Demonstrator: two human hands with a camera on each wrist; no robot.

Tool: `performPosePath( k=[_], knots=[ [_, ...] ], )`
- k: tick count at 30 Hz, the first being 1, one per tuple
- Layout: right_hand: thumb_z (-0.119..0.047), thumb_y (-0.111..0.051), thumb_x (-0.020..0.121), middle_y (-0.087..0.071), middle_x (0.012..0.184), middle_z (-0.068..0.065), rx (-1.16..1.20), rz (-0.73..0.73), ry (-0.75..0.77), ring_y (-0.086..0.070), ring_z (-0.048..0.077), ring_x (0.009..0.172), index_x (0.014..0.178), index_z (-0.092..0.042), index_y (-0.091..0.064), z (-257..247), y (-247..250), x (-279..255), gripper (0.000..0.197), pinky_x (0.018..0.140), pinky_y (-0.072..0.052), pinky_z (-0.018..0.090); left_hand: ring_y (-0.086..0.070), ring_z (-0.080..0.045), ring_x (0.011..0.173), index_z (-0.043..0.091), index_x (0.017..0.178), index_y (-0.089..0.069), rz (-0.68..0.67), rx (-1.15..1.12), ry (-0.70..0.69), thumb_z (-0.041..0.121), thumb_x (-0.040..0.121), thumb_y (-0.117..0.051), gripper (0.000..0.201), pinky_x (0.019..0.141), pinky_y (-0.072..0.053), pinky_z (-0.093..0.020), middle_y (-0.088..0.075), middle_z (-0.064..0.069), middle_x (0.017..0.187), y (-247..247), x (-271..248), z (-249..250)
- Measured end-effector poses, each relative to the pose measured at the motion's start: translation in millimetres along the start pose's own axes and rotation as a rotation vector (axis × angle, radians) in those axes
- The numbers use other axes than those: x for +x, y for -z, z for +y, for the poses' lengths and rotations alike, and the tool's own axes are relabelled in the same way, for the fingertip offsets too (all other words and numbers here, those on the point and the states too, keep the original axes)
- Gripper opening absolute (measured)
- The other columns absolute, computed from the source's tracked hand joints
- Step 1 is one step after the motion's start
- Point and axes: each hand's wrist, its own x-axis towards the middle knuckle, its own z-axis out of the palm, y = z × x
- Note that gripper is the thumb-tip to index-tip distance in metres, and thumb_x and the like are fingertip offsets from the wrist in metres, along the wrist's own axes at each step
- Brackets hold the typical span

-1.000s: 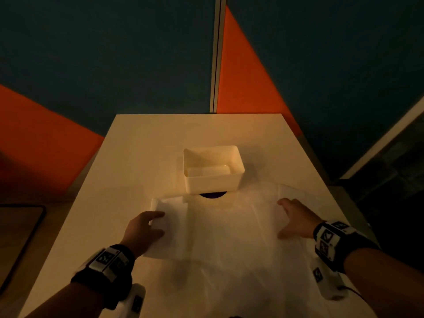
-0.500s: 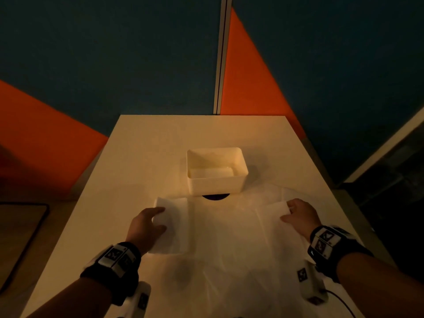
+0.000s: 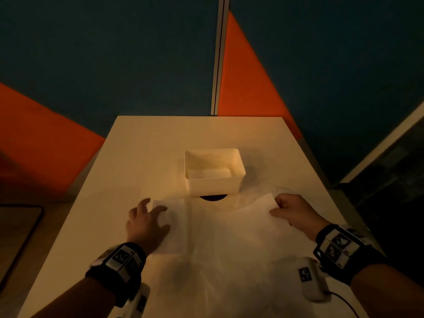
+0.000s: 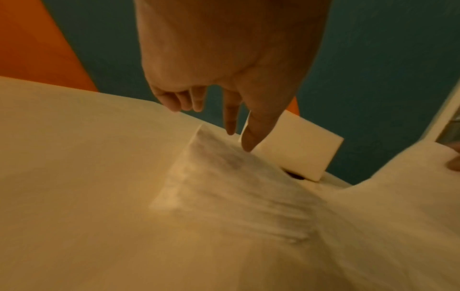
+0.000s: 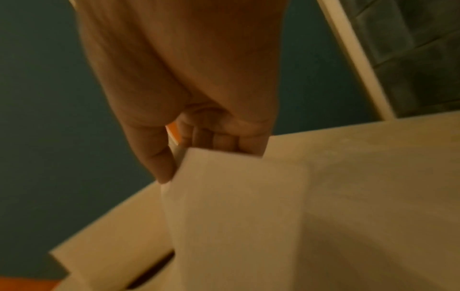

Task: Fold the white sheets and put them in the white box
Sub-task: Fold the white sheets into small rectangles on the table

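Observation:
A thin white sheet point(image 3: 229, 232) is spread over the near half of the table, its far edge just in front of the white box point(image 3: 213, 180). The box holds a folded white sheet point(image 3: 211, 174). My left hand point(image 3: 149, 216) lies on the sheet's left part with spread, relaxed fingers point(image 4: 231, 120) touching it. My right hand point(image 3: 281, 206) pinches the sheet's far right corner point(image 5: 219, 177) between thumb and curled fingers and holds it raised off the table. The box point(image 4: 298, 155) shows just beyond my left fingertips.
The cream table point(image 3: 160, 145) ends at a blue and orange wall close behind. A dark round spot point(image 3: 213, 198) shows at the box's near base. The floor drops off beyond both side edges.
My right hand has closed on the sheet's far right corner and lifted it inward to the left. My left hand has shifted slightly, its fingers spreading on the sheet.

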Motion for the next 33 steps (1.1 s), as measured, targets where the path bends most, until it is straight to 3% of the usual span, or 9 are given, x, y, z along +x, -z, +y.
performPosePath(
  k=[5, 9, 11, 15, 18, 21, 23, 26, 33],
  knots=[
    [-0.003, -0.07, 0.08, -0.063, 0.067, 0.004, -0.024, -0.114, 0.172, -0.058, 0.004, 0.056, 0.077, -0.003, -0.062, -38.8, -8.0, -22.7, 0.008, 0.051, -0.044, 0.009, -0.034, -0.016, 0.131, 0.049, 0.13, -0.039, -0.141, -0.327, -0.339, 0.054, 0.071, -0.069, 0.066, 0.109, -0.034, -0.044, -0.038, 0.013, 0.142, 13.3, -6.1, 44.2],
    [-0.004, -0.073, 0.077, -0.07, 0.079, 0.019, 0.017, -0.293, 0.295, -0.064, 0.015, 0.071, 0.08, -0.007, -0.065, -66.3, -18.1, -40.8, 0.009, 0.072, -0.055, 0.029, -0.035, -0.003, 0.13, 0.046, 0.134, -0.038, -0.375, -0.624, -0.532, 0.033, 0.068, -0.081, 0.079, 0.11, -0.032, -0.029, -0.041, 0.022, 0.137, 29.1, -18.1, 79.2],
    [-0.004, -0.074, 0.076, -0.068, 0.086, 0.027, 0.022, -0.356, 0.341, -0.064, 0.022, 0.076, 0.084, -0.002, -0.066, -77.7, -19.1, -47.7, 0.011, 0.078, -0.055, 0.038, -0.045, -0.003, 0.123, 0.035, 0.129, -0.051, -0.452, -0.685, -0.56, 0.026, 0.067, -0.083, 0.071, 0.105, -0.037, -0.022, -0.05, 0.014, 0.133, 34.9, -20.9, 88.5],
    [0.001, -0.07, 0.078, -0.068, 0.088, 0.027, 0.133, -0.329, 0.336, -0.062, 0.021, 0.076, 0.089, 0.005, -0.064, -90.3, -10.5, -50.5, 0.013, 0.072, -0.055, 0.029, -0.067, -0.023, 0.093, 0.007, 0.097, -0.073, -0.618, -0.935, -0.406, 0.017, 0.072, -0.079, 0.028, 0.086, -0.055, -0.035, -0.07, -0.013, 0.106, 45.0, -26.3, 91.4],
    [-0.003, -0.067, 0.082, -0.068, 0.082, 0.012, 0.264, -0.169, 0.289, -0.063, 0.015, 0.074, 0.085, -0.004, -0.066, -88.4, -4.0, -45.0, 0.004, 0.067, -0.052, 0.023, -0.068, -0.027, 0.083, -0.001, 0.093, -0.071, -0.57, -1.066, -0.277, 0.026, 0.074, -0.074, 0.033, 0.079, -0.057, -0.039, -0.072, -0.016, 0.095, 48.9, -30.6, 93.2],
    [-0.014, -0.063, 0.086, -0.067, 0.089, 0.014, 0.406, -0.036, 0.195, -0.061, 0.019, 0.078, 0.092, -0.008, -0.067, -76.4, -2.4, -38.6, 0.01, 0.064, -0.049, 0.028, -0.068, -0.029, 0.082, -0.002, 0.097, -0.069, -0.463, -1.286, -0.141, 0.026, 0.078, -0.067, 0.034, 0.07, -0.058, -0.036, -0.072, -0.02, 0.095, 52.2, -33.6, 98.4],
    [-0.018, -0.061, 0.087, -0.067, 0.096, 0.02, 0.492, -0.073, 0.112, -0.062, 0.026, 0.079, 0.103, -0.009, -0.066, -68.7, -5.8, -39.9, 0.019, 0.065, -0.051, 0.034, -0.068, -0.026, 0.076, 0.002, 0.094, -0.069, -0.402, -1.408, -0.096, 0.024, 0.082, -0.065, 0.025, 0.064, -0.056, -0.032, -0.072, -0.016, 0.09, 53.2, -33.4, 101.3],
    [-0.013, -0.059, 0.086, -0.071, 0.096, 0.013, 0.621, -0.209, 0.057, -0.069, 0.024, 0.084, 0.107, -0.013, -0.065, -60.1, -16.8, -46.7, 0.021, 0.075, -0.056, 0.041, -0.068, -0.023, 0.074, 0.007, 0.091, -0.069, -0.375, -1.478, -0.084, 0.022, 0.086, -0.062, 0.017, 0.062, -0.055, -0.032, -0.072, -0.012, 0.086, 53.7, -33.3, 104.6],
    [0.004, -0.057, 0.085, -0.072, 0.093, 0.008, 0.753, -0.151, 0.077, -0.068, 0.017, 0.083, 0.106, -0.006, -0.066, -51.8, -28.3, -45.4, 0.025, 0.069, -0.057, 0.029, -0.068, -0.023, 0.087, 0.006, 0.105, -0.068, -0.399, -1.35, -0.149, 0.022, 0.084, -0.062, 0.026, 0.069, -0.057, -0.033, -0.072, -0.011, 0.098, 49.8, -31.0, 102.6]
  ],
)
